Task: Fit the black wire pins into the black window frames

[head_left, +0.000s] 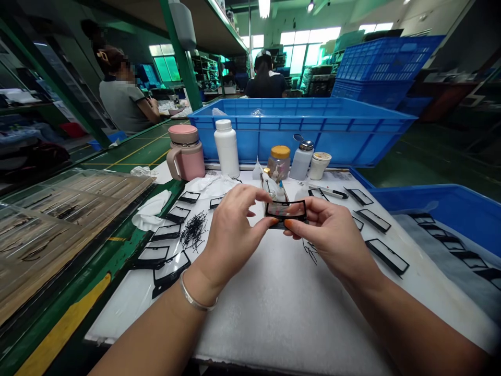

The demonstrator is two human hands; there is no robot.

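A small black rectangular frame with a clear window is held above the white work surface. My right hand grips its right end, thumb in front and fingers behind. At the left end, my left hand has its thumb on the lower corner and its index finger by the upper corner. Similar black frames lie in a row on the left, and more frames lie on the right. A pile of thin black strips sits beside my left hand; a few strips lie below my right.
Behind my hands stand a pink mug, a white bottle, a yellow-lidded jar and a pump bottle. A large blue crate is beyond them. Another blue bin holds frames at right. Two people sit farther back.
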